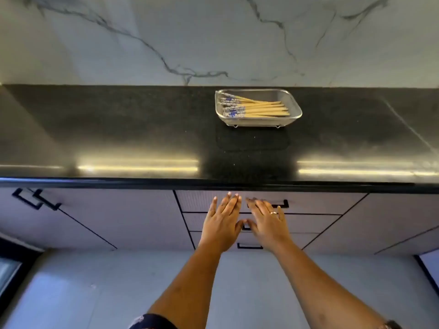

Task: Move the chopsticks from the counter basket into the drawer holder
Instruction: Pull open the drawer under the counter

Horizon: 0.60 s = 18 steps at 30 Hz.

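Several wooden chopsticks (259, 108) with blue-and-white patterned ends lie in a clear basket (294, 109) on the black counter. Below the counter edge is a closed top drawer (316, 202) with a black handle (283, 204). My left hand (223, 223) is flat with fingers spread in front of the drawer stack, holding nothing. My right hand (267, 222), wearing a ring, is also flat and empty, its fingers over the left part of the top drawer's handle. The drawer holder is hidden.
The black stone counter (118, 129) runs the full width, backed by a marble wall (166, 39). Two more drawers (299, 224) sit under the top one. Cabinet doors with black handles (35, 198) flank them at the left. Grey floor (95, 286) lies below.
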Motion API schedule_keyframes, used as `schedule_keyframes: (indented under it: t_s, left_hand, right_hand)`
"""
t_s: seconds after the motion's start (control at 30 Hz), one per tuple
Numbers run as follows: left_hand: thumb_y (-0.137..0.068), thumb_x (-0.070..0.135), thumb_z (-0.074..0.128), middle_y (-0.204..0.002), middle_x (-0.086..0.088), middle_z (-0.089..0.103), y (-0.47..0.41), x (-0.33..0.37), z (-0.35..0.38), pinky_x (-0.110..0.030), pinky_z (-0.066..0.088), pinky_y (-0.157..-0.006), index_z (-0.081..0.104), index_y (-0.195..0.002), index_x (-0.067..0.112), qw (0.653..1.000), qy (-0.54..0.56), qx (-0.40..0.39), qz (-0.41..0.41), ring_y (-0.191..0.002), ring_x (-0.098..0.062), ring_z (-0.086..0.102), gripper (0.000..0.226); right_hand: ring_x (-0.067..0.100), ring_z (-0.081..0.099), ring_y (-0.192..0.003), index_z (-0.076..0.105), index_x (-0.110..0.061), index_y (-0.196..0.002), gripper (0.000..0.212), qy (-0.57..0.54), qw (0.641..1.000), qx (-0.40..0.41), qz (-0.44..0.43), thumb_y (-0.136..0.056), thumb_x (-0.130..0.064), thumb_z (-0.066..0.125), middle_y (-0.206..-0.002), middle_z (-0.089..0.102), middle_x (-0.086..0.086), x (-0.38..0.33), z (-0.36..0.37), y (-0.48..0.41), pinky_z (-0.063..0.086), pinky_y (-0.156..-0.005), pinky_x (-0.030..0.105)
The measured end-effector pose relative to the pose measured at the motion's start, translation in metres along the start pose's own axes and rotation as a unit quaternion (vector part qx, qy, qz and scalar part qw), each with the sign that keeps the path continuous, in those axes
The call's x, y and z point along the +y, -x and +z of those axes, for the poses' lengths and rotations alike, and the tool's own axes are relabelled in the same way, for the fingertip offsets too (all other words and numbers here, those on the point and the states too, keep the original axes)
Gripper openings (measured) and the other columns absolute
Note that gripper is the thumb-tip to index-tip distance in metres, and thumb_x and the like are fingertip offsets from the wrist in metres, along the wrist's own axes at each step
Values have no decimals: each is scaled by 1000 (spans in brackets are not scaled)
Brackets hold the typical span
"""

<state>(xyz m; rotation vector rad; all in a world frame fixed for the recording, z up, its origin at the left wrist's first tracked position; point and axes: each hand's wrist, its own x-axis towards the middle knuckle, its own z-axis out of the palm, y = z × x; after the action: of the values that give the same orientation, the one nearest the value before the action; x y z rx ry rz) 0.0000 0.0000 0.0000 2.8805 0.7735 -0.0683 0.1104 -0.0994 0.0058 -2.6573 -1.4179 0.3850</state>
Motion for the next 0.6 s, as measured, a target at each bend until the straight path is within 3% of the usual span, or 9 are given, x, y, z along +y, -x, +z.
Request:
schedule_keyframes:
  t_s: [0.23,0.4,0.6]
  left_hand:
    - [-102,34,29,-160,-2,-3,-36,4,30,-46,-13,-113,-2,-151,17,995,-35,-78,52,-147,-20,-9,61]
    - [-100,26,36,-158,1,-19,-60,10,53,-47,-16,-112,-12,-149,20,985,-63,-154,53,-145,-18,-20,69]
    - [-97,17,43,-158,4,-22,-83,13,68,-49,0,-117,-14,-149,21,984,3,-178,31,-146,-16,-17,77]
  right_hand:
    - [19,0,-150,3,-25,-154,65,41,992,-90,76,-100,-46,32,-163,4,-3,7,27,-27,3,-119,51]
    - [16,-14,-149,-11,-26,-152,73,42,977,-154,141,-99,-42,36,-161,-15,-5,19,47,-50,-3,-119,50]
    - [16,-10,-150,-6,-28,-152,85,19,979,-123,159,-93,-24,55,-162,-12,-7,26,60,-67,0,-120,51]
